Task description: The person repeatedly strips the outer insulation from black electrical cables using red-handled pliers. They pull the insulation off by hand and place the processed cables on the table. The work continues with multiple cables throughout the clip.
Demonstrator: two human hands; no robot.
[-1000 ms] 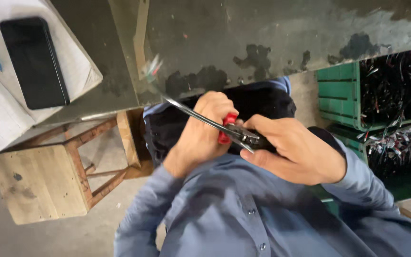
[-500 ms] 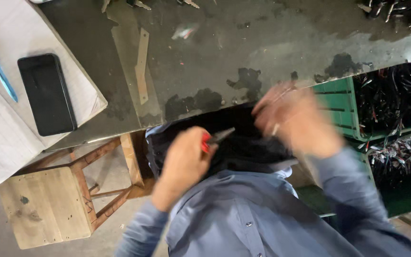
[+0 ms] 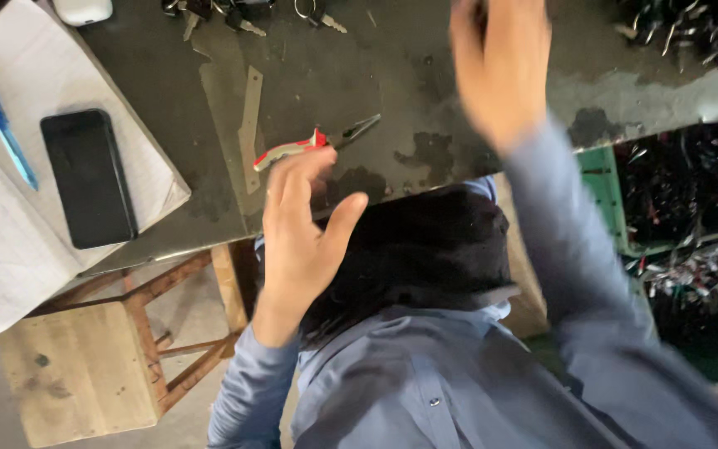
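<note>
L hand [image 3: 301, 224] open by red-handled pliers [image 3: 313, 143] (on table).

Blue buttoned long-sleeved shirt [image 3: 425, 374]

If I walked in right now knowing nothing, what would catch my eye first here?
Probably the left hand, open with fingers spread, just below red-handled pliers lying on the dark, stained worktable. The right hand is a blur raised over the table's far side. At the left, a black phone rests on white paper.

Dim, even light; motion-blurred right hand [image 3: 502, 71]
</note>
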